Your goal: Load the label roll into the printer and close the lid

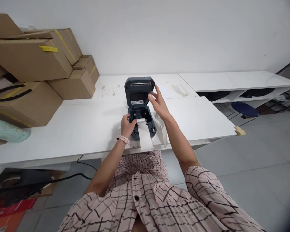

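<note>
left hand (127,125): grip closed on the printer (141,108) base's left edge, beside the paper strip (145,137).
right hand (159,103): fingers spread, grip wide, at the raised lid.
around: cardboard boxes (38,64) far left on the counter (87,129).
writing: lid label unreadable.

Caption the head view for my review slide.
Left hand on paper strip in open printer; right hand at its raised lid.

Label printer (140,108) on white table (87,129), lid up. Left hand (127,125) grips printer's front left edge beside paper strip (145,137); right hand (158,103) touches lid's right side (fingers spread). Cardboard boxes (38,67) far left of printer.
</note>
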A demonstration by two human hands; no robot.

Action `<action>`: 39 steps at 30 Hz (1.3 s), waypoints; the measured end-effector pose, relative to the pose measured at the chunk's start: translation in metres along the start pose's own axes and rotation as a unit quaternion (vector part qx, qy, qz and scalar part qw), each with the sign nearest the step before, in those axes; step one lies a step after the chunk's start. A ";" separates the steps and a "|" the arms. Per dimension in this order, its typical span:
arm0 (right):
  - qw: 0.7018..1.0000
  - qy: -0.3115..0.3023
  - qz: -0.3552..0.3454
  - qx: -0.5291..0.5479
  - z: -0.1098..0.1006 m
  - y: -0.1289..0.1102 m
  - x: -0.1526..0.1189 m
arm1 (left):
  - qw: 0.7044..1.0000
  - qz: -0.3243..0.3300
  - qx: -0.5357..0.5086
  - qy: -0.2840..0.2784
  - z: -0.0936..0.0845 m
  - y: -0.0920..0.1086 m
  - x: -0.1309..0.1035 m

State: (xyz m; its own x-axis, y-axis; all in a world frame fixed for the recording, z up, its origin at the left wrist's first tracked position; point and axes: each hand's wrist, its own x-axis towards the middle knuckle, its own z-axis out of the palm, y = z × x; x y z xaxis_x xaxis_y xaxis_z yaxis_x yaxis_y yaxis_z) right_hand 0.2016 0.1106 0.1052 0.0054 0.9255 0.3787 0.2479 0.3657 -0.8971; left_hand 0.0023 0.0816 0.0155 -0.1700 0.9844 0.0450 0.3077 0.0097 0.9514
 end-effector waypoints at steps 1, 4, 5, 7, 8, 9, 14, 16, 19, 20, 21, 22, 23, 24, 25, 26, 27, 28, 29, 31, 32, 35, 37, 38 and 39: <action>1.000 -0.002 -0.015 -0.013 0.000 0.000 0.003 | 1.000 -0.003 0.001 0.004 0.002 0.000 0.003; 0.995 -0.006 -0.057 -0.088 0.003 0.003 0.007 | 1.000 -0.007 0.008 0.013 0.006 -0.001 0.012; 0.990 -0.019 -0.062 -0.124 0.005 0.004 0.008 | 1.000 -0.004 0.013 0.015 0.006 -0.002 0.014; 0.973 -0.088 -0.059 -0.206 0.013 0.009 0.008 | 1.000 0.005 0.021 0.018 0.007 -0.003 0.017; 0.957 -0.139 -0.056 -0.249 0.017 0.012 0.009 | 1.000 0.009 0.022 0.019 0.007 -0.003 0.018; 0.935 -0.192 -0.054 -0.293 0.023 0.014 0.008 | 0.999 0.012 0.023 0.021 0.008 -0.003 0.019; 0.822 -0.350 -0.046 -0.447 0.046 0.029 0.009 | 0.998 0.020 0.044 0.026 0.007 -0.003 0.019; 0.809 -0.381 -0.038 -0.446 0.051 0.035 0.011 | 0.998 0.018 0.053 0.021 0.004 -0.002 0.018; 0.802 -0.416 -0.029 -0.427 0.051 0.040 0.016 | 0.998 0.021 0.055 0.014 0.002 -0.001 0.016; 0.802 -0.426 -0.028 -0.418 0.050 0.039 0.018 | 0.998 0.023 0.057 0.014 0.002 -0.001 0.015; 0.805 -0.436 -0.029 -0.401 0.047 0.038 0.020 | 0.998 0.025 0.059 0.016 0.001 -0.001 0.015; 0.813 -0.445 -0.029 -0.375 0.043 0.035 0.022 | 0.998 0.026 0.060 0.018 0.001 -0.001 0.014; 0.824 -0.455 -0.027 -0.337 0.038 0.031 0.024 | 0.998 0.026 0.059 0.020 0.001 -0.001 0.014; 0.837 -0.465 -0.025 -0.288 0.032 0.026 0.024 | 0.998 0.026 0.056 0.022 0.002 -0.002 0.014; 0.850 -0.473 -0.023 -0.230 0.023 0.020 0.023 | 0.998 0.026 0.054 0.022 0.002 -0.002 0.014; 0.863 -0.476 -0.022 -0.169 0.012 0.015 0.020 | 0.998 0.026 0.052 0.022 0.002 -0.003 0.014; 0.875 -0.470 -0.024 -0.113 -0.001 0.010 0.015 | 0.998 0.026 0.051 0.022 0.001 -0.003 0.014; 0.889 -0.452 -0.027 -0.065 -0.016 0.007 0.006 | 0.998 0.026 0.051 0.021 0.001 -0.004 0.015; 0.906 -0.422 -0.028 -0.025 -0.032 0.005 -0.005 | 0.998 0.024 0.050 0.021 0.001 -0.005 0.015; 0.947 -0.320 -0.017 0.028 -0.071 0.008 -0.037 | 0.999 0.020 0.047 0.020 0.001 -0.007 0.016; 0.963 -0.264 -0.004 0.051 -0.091 0.012 -0.056 | 0.999 0.019 0.045 0.020 0.001 -0.008 0.016; 0.991 -0.090 0.007 0.103 -0.150 0.030 -0.111 | 0.999 0.024 0.039 0.024 0.001 -0.010 0.015; 0.993 -0.057 0.025 0.097 -0.180 0.041 -0.136 | 0.999 0.025 0.037 0.029 0.001 -0.011 0.015; 0.993 -0.069 0.047 0.080 -0.190 0.046 -0.143 | 0.999 0.025 0.035 0.030 0.001 -0.012 0.015; 0.991 -0.093 0.074 0.057 -0.196 0.051 -0.146 | 0.999 0.026 0.032 0.029 0.001 -0.013 0.016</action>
State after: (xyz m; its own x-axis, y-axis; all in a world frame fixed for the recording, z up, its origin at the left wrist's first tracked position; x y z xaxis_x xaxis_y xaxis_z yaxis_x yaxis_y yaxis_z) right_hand 0.4036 -0.0249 0.0492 -0.1469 0.9683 0.2022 0.1457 0.2233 -0.9638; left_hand -0.0030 0.0970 0.0039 -0.2065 0.9719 0.1134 0.3770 -0.0279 0.9258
